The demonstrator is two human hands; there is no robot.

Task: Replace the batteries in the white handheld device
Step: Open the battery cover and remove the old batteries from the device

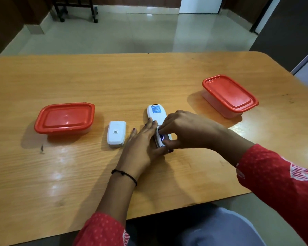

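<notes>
While the white handheld device (157,121) lies face down on the wooden table (114,82), its long axis runs away from the person, the blue-labelled end far and the open battery bay near, right under both hands. The left hand (142,146) lies flat along the device's left flank, fingers stretched up its side and thumb hooked round the near end, bracing it rather than gripping hard. The right hand (183,130) comes in from the right, across the axis, its fingertips (160,129) pinched down into the bay on a dark battery (163,137); whether that battery is being pressed in or prised out cannot be told from here. Just left of the bracing hand, apart from it, rests the detached battery cover (116,134), its long axis parallel to the device. Farther left sits a red-lidded container (65,118), and well off to the right, beyond the pinching hand, another red-lidded tub (229,95). Judging by this layout, the left hand is nearer the cover and would fetch it, sliding it on along the device's length from the near end
</notes>
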